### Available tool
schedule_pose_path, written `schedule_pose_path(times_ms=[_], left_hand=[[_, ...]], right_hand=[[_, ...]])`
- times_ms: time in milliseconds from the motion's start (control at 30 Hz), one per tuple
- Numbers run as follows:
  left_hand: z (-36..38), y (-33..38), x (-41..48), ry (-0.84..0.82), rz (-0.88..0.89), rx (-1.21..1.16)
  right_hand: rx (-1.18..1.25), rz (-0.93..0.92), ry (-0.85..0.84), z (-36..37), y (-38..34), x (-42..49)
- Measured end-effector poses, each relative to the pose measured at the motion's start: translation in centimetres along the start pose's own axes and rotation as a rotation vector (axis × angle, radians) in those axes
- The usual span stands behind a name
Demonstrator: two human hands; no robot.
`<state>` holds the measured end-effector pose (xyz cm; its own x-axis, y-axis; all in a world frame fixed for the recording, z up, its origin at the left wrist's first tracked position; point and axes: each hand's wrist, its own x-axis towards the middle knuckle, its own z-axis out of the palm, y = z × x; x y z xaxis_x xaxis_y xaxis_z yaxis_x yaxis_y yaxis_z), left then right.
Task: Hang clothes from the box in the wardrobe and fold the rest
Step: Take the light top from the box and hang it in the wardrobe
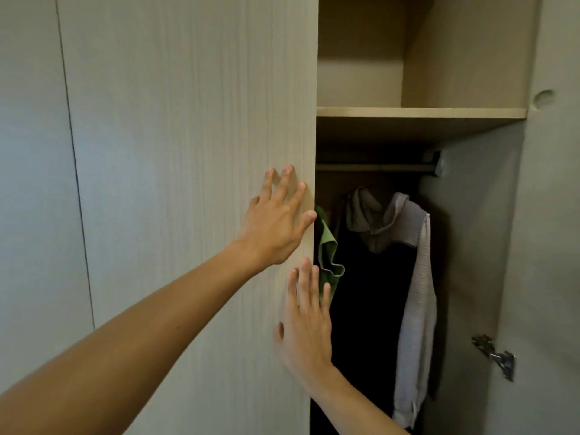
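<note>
The pale wood wardrobe door [188,183] fills the left half of the view. My left hand [276,221] lies flat on it near its right edge, fingers spread. My right hand [306,321] is lower, fingers apart, at the same edge, holding nothing. Inside the wardrobe a metal rail [373,167] carries a grey-lilac collared shirt [376,224], a light checked shirt [419,309] and a dark garment [373,293]. A green garment [328,252] hangs at the left, partly hidden behind the door. The box is out of view.
A shelf [420,113] sits above the rail, with nothing showing in the compartment over it. The wardrobe's right side panel [470,246] carries a metal hinge [496,356]. A closed grey door panel [34,183] stands at the far left.
</note>
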<state>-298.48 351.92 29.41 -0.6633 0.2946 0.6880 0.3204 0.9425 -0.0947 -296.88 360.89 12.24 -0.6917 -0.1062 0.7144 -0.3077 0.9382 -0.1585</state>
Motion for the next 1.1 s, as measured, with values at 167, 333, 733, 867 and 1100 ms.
schedule_pose_path(times_ms=[167, 333, 733, 867, 1100], left_hand=[[1.2, -0.5, 1.3, -0.040, -0.019, 0.043], [2.2, -0.5, 2.3, -0.045, -0.035, 0.128], [1.4, -0.1, 2.7, -0.112, -0.081, 0.108], [0.6, 5.0, 4.4, -0.081, -0.202, -0.055], [-3.0, 31.1, 3.6, 0.091, 0.394, -0.592]], right_hand=[[-0.015, -0.022, -0.044, 1.3, 0.6, 1.1], [0.012, -0.015, -0.094, 2.7, 1.1, 1.4], [0.304, 0.223, -0.236, -5.6, 6.0, -1.4], [0.425, 0.379, -0.043, -14.4, 12.6, -6.7], [0.041, 0.542, 0.649, -30.0, 22.5, -17.2]])
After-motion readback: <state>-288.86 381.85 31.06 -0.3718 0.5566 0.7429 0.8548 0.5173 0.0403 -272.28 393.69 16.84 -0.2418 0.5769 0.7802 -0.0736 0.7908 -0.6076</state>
